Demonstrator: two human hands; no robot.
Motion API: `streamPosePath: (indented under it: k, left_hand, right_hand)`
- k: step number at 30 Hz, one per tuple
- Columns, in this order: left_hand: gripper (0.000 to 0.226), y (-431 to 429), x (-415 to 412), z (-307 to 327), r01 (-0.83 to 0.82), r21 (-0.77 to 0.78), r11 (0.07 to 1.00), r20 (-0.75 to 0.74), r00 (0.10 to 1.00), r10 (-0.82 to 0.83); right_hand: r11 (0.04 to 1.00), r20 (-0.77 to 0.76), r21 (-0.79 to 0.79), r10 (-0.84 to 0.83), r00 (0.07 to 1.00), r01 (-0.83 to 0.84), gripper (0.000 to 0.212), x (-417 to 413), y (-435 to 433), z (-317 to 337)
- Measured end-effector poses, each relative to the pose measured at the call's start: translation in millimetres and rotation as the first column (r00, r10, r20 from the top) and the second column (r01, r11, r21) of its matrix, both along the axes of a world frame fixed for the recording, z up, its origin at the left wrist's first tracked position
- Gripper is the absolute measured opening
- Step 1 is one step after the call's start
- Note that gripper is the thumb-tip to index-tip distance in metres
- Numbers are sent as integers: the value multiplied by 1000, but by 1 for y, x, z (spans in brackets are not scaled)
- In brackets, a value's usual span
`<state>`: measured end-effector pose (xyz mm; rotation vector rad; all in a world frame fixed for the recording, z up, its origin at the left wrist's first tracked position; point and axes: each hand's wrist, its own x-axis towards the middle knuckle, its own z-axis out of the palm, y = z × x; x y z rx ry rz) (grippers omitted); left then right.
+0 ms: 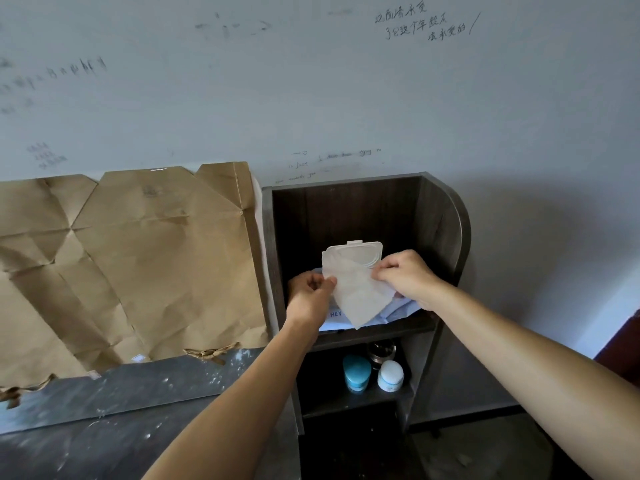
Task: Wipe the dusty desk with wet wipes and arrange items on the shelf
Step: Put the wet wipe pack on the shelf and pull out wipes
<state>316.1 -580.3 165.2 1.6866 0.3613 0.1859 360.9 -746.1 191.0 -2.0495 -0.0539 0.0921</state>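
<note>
A white wet wipe [356, 292] hangs spread between my two hands in front of the upper shelf compartment. My left hand [308, 292] pinches its left edge and my right hand [408, 277] pinches its right edge. Behind the wipe lies the pale blue wet-wipe pack [334, 318], its white flip lid [360, 254] standing open. The pack rests on the upper board of the dark wooden shelf [450, 237]. The dusty dark desk [114, 424], speckled with white, spreads at lower left.
On the lower shelf board stand a teal jar [356, 372], a white-capped jar [390, 375] and a dark round tin [381, 349] behind them. Creased brown paper [131, 258] covers the wall above the desk. The wall bears handwriting. A dark red edge shows at far right [623, 341].
</note>
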Motion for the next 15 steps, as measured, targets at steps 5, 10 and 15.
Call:
streamPosePath:
  k: [5,10,15]
  left_hand:
    - [12,0,-4,0,0,82,997,28,1000,-2]
    - [22,-7,-5,5,30,95,995,99,994,-40]
    - [8,-8,-5,17,-7,-39,999,128,992,12]
  right_hand:
    - [871,-61,352,-344,937,343,15,9,-3,11]
    - [851,54,386,-407,912,357,13,10,3,25]
    - [886,99,284,-407,908,366,16,18,4,28]
